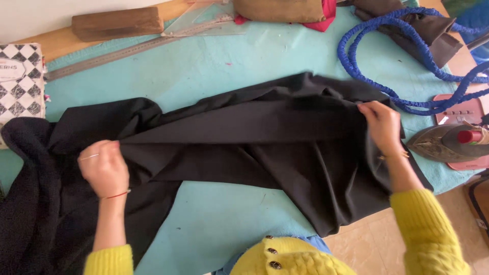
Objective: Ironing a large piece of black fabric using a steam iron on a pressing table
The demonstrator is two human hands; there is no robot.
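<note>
A large piece of black cloth (244, 132) lies spread and folded across the turquoise table cover (224, 66). My left hand (104, 168) grips a fold of the cloth at the left. At the right end, my right hand (382, 125) pinches the cloth's edge, and the fold is stretched taut between both hands. Both arms wear yellow knit sleeves.
An iron (448, 142) rests on a pink stand (461, 112) at the right edge. A blue coiled cord (387, 61) loops nearby. A long metal ruler (132, 48), a wooden block (117, 23), a clear set square (198, 20), a checkered box (20, 81) and folded fabrics (280, 10) line the back.
</note>
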